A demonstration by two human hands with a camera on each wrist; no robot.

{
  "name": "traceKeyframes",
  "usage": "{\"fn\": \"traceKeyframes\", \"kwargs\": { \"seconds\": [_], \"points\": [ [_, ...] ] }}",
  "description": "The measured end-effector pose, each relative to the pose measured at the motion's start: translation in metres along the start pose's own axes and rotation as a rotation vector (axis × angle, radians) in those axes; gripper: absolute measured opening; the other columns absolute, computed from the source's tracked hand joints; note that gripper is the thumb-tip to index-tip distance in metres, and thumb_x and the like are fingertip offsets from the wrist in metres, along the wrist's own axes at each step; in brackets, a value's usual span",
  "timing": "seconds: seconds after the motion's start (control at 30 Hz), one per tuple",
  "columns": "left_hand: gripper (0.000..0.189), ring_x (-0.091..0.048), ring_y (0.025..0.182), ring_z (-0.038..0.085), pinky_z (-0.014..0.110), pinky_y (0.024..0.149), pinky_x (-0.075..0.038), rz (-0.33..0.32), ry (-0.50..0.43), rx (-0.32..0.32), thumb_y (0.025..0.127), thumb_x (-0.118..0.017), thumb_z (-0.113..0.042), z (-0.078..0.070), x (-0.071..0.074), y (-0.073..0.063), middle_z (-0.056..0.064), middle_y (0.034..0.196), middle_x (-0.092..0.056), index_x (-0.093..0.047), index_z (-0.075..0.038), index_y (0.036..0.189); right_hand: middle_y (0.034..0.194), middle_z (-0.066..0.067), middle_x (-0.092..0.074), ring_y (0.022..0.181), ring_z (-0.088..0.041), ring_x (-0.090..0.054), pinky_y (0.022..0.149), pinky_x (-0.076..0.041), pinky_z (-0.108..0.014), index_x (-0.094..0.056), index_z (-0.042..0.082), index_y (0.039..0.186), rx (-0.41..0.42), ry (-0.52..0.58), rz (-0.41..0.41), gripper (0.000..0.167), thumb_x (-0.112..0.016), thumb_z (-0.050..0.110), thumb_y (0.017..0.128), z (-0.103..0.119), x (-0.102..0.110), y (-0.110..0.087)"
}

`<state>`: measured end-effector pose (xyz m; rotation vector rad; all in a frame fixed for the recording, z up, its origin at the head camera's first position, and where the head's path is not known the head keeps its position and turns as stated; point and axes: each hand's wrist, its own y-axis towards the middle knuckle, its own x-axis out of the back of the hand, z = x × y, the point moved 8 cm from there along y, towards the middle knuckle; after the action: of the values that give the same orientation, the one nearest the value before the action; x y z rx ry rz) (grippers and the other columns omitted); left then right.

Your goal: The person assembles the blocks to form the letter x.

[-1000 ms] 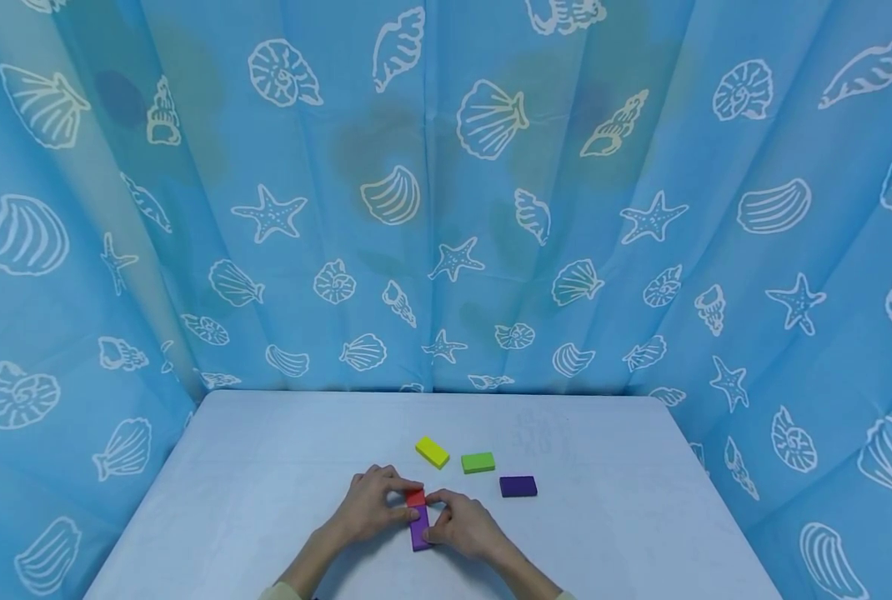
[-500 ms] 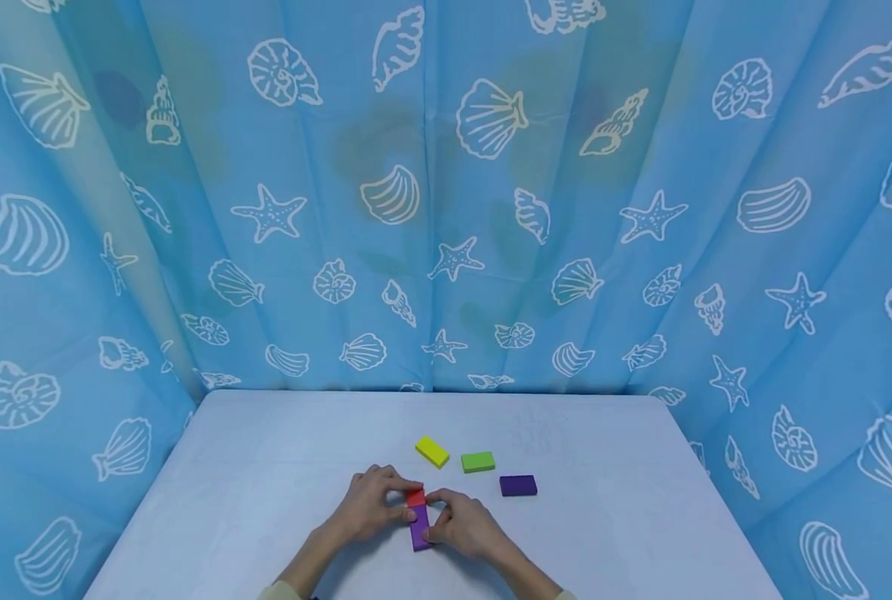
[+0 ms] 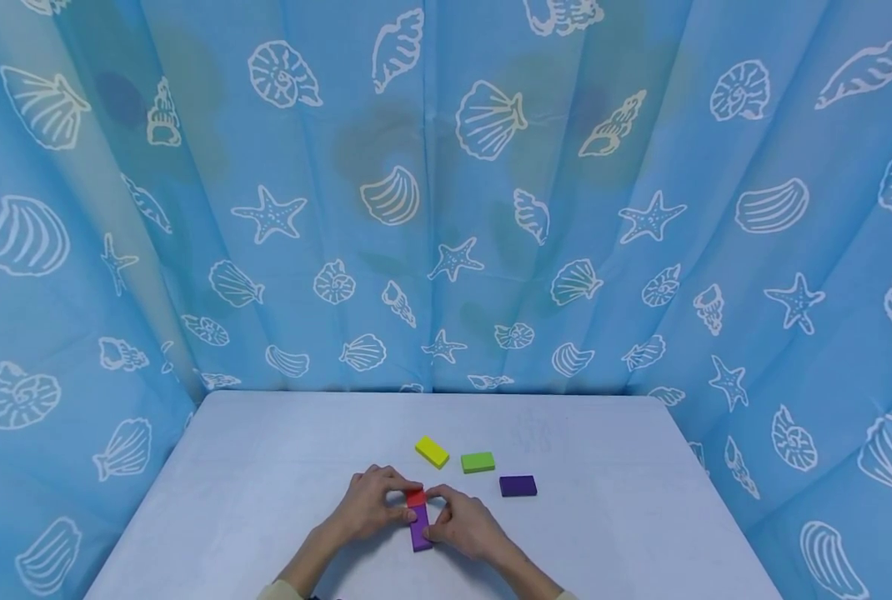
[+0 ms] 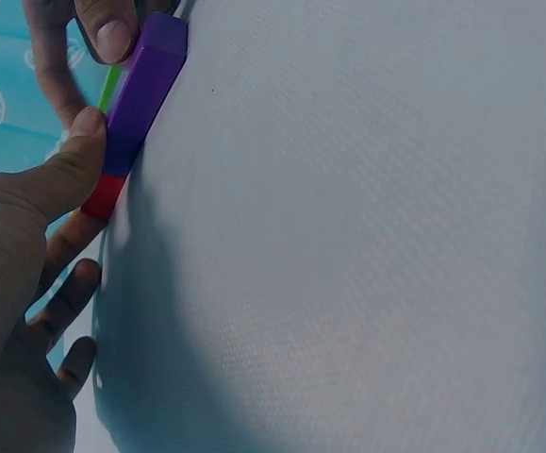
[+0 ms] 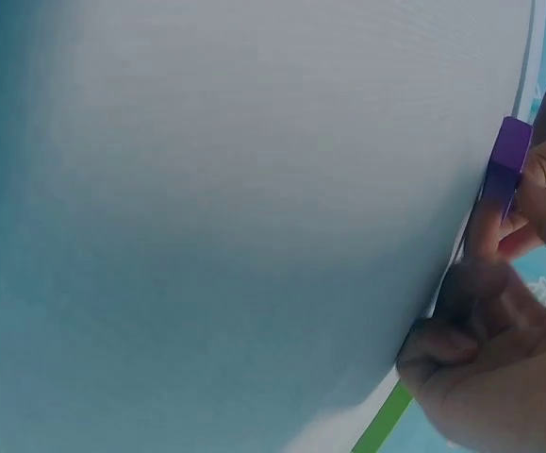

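A red block (image 3: 415, 497) and a purple block (image 3: 420, 535) lie end to end on the white table, red at the far end. My left hand (image 3: 371, 505) pinches the pair, index finger at the red block's far end and thumb on the purple block. From the other side, my right hand (image 3: 468, 527) grips the purple block with the thumb on its right side; its index finger reaches the red block's right edge. The left wrist view shows the purple block (image 4: 148, 90) meeting the red block (image 4: 103, 196). In the right wrist view, fingers partly cover the purple block (image 5: 508, 160).
Beyond the hands lie a yellow block (image 3: 433, 452), a green block (image 3: 478, 462) and a dark purple block (image 3: 518, 486), each apart from the others. The white table (image 3: 603, 533) is bordered by a blue shell-print curtain (image 3: 431, 317) at the back and sides.
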<state>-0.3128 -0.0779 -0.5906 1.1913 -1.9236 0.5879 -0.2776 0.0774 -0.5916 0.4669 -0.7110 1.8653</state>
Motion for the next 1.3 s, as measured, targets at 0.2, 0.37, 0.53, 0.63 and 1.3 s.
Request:
{"fn": "traceKeyframes", "kwargs": {
  "seconds": [0.2,0.37,0.53,0.63,1.3],
  "points": [
    [0.043,-0.052,0.102,0.013,0.044,0.086,-0.035,-0.008,-0.006,-0.011,0.083,-0.078,-0.05,0.0,0.001,0.0,-0.017,0.101,-0.064,-0.073,-0.033,0.122,0.075,0.005,-0.061,0.063,-0.013,-0.054,0.056,-0.039,-0.027,-0.063,0.021,0.131,0.046,-0.021,-0.008,0.049,-0.08,0.025,0.085,0.003,0.001,0.003],
    [0.043,-0.052,0.103,0.014,0.044,0.086,-0.035,0.0,-0.01,-0.014,0.082,-0.077,-0.052,0.0,0.0,0.0,-0.017,0.103,-0.064,-0.073,-0.036,0.121,0.076,0.006,-0.061,0.065,-0.013,-0.054,0.058,-0.039,-0.028,-0.066,0.022,0.131,0.061,-0.039,0.006,0.046,-0.079,0.026,0.087,0.003,-0.001,0.003],
    [0.043,-0.052,0.105,0.015,0.044,0.087,-0.035,0.013,-0.009,-0.009,0.082,-0.077,-0.052,0.0,-0.001,0.001,-0.017,0.104,-0.064,-0.072,-0.036,0.122,0.076,0.004,-0.061,0.065,-0.014,-0.053,0.058,-0.038,-0.029,-0.067,0.022,0.129,0.058,-0.041,0.011,0.044,-0.078,0.027,0.087,0.003,0.0,0.003],
    [0.044,-0.052,0.106,0.016,0.044,0.087,-0.034,0.021,-0.009,-0.006,0.082,-0.078,-0.051,0.0,-0.001,0.001,-0.017,0.105,-0.064,-0.071,-0.037,0.123,0.076,0.004,-0.061,0.066,-0.013,-0.053,0.059,-0.038,-0.03,-0.068,0.022,0.126,0.06,-0.044,0.017,0.041,-0.078,0.027,0.087,0.003,0.0,0.004],
    [0.039,-0.054,0.117,0.024,0.053,0.1,-0.046,-0.066,-0.027,-0.055,0.09,-0.077,-0.034,-0.012,0.025,0.032,-0.001,0.124,-0.06,-0.07,-0.028,0.128,0.074,0.002,-0.06,0.065,-0.014,-0.052,0.059,-0.037,-0.029,-0.07,0.023,0.121,0.007,-0.022,0.027,0.035,-0.079,0.026,0.087,-0.001,-0.002,0.008]
  ]
}}
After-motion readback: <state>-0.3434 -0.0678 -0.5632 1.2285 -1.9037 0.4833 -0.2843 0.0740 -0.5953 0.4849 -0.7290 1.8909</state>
